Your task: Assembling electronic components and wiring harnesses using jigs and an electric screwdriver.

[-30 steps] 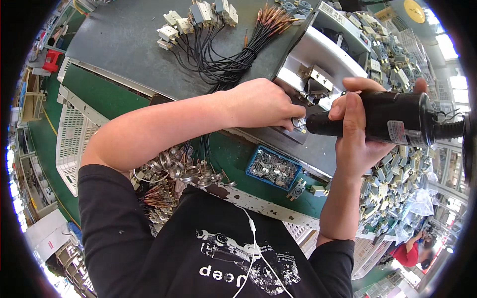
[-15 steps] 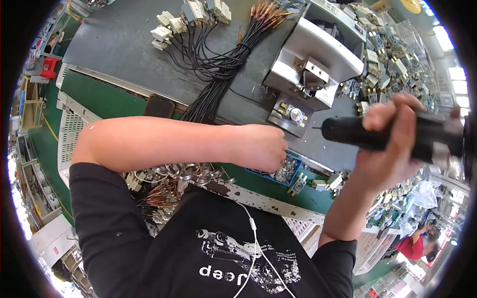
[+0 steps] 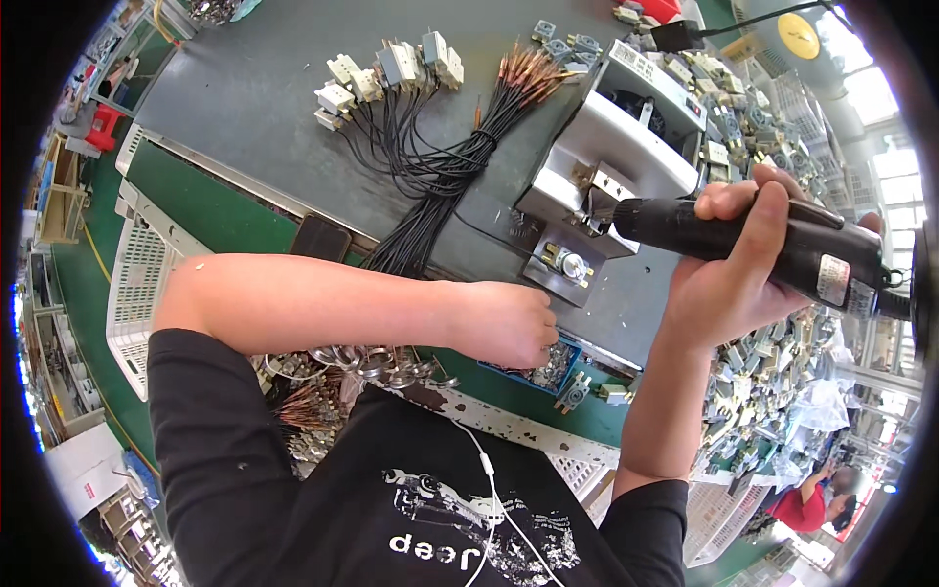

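Observation:
My right hand (image 3: 734, 269) is wrapped around a black electric screwdriver (image 3: 670, 225), held sideways with its tip pointing left. The tip end is close to a pale block-shaped part (image 3: 611, 186) in a silvery metal machine (image 3: 660, 161); I cannot tell whether they touch. Lower down, a round component with brass prongs (image 3: 567, 264) rests on a small metal plate (image 3: 556, 283). My left hand (image 3: 504, 323) is closed, fingers curled down at a blue tray (image 3: 577, 360) of small metal pieces. What those fingers pinch, if anything, is hidden.
A bundle of black wires (image 3: 430, 186) with copper-coloured ends and pale connector blocks lies across the dark table (image 3: 245, 117). Grey components (image 3: 763, 382) are heaped at the right. Metal rings (image 3: 367, 362) lie by my left forearm. Another person (image 3: 807, 504) is at far right.
The screwdriver has moved left and slightly up, bringing its tip end to the machine. My left hand stays curled at the tray, having shifted only slightly. The whole view has shifted a little.

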Available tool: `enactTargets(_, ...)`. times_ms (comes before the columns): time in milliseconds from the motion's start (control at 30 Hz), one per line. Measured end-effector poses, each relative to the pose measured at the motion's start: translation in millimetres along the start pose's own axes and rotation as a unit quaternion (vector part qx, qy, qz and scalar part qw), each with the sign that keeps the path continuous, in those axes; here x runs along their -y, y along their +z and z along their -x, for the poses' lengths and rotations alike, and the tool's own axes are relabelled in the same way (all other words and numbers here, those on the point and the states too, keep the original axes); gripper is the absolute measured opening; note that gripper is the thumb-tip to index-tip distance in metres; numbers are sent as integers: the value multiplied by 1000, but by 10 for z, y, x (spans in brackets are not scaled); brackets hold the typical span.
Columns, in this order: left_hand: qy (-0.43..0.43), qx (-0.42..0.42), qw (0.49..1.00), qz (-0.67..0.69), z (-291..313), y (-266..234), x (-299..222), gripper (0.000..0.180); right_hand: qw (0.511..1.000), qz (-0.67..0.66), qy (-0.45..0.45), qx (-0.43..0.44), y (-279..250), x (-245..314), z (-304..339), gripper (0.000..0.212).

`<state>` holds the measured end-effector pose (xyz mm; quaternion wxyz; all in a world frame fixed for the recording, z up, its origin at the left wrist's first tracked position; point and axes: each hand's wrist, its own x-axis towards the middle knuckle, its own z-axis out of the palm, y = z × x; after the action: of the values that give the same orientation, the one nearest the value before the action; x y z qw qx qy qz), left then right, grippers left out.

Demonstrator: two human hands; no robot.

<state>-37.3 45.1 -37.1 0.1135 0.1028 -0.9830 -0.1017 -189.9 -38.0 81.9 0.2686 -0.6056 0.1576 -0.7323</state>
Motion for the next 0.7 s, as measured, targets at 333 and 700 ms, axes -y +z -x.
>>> enactTargets(333, -35, 12, 992, 122, -28, -174, 44, 19, 992, 92, 80, -25, 273, 13, 28, 85)
enactTargets(700, -100, -188, 970, 115, 72, -582, 318, 17, 964, -62, 198, 164, 156, -138, -320, 94)
